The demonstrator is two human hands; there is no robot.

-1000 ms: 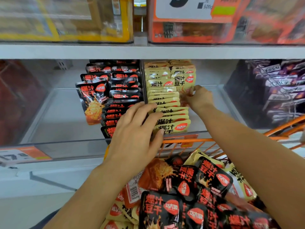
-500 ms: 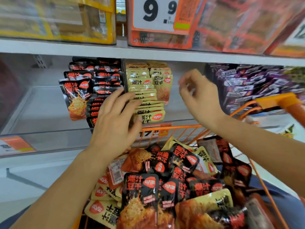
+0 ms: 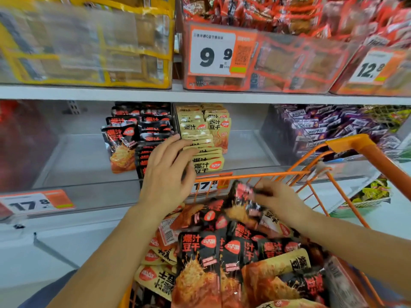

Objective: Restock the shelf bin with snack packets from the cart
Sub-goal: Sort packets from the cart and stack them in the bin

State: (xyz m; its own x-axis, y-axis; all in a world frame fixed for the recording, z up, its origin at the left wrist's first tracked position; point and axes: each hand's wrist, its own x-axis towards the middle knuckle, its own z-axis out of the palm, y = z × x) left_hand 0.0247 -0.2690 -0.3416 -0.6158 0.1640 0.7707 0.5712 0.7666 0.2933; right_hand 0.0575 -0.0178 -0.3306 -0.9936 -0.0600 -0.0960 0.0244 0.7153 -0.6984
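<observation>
Clear plastic shelf bin (image 3: 89, 192): black packet rows (image 3: 153, 130) beside yellow packet rows (image 3: 200, 138), glossy flat pouches. Left hand (image 3: 165, 172) fingers straight, spread, pressing both stacks' front. Right hand (image 3: 281, 198) pinching black packet (image 3: 243, 196), blurred, over heap in orange wire cart (image 3: 347, 145).
</observation>
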